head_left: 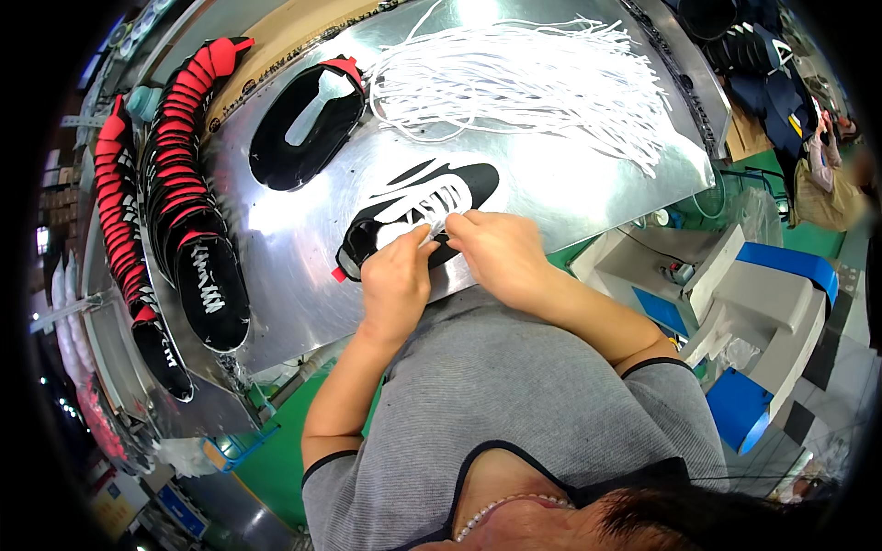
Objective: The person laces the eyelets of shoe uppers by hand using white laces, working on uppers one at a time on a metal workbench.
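Observation:
A black shoe upper with white side panels (pixel 478 179) lies on the shiny metal table in front of me, its toe pointing to the far right. A small red tab shows at its heel end. White shoelace (pixel 432 204) crosses its eyelets. My left hand (pixel 397 275) is over the near side of the opening, thumb and forefinger pinched together at the lace. Close to its right, my right hand (pixel 501 253) has its fingers closed at the lacing too. The fingers cover the lace ends and part of the near side.
A large bundle of white laces (pixel 524 83) spreads across the back of the metal table (pixel 570 197). Left of it lies a black oval shoe piece (pixel 276 133) with a pale spatula-shaped part. Two long rows of nested black-and-red shoe uppers (pixel 211 294) line the left edge. A grey-and-blue machine (pixel 772 303) stands at right.

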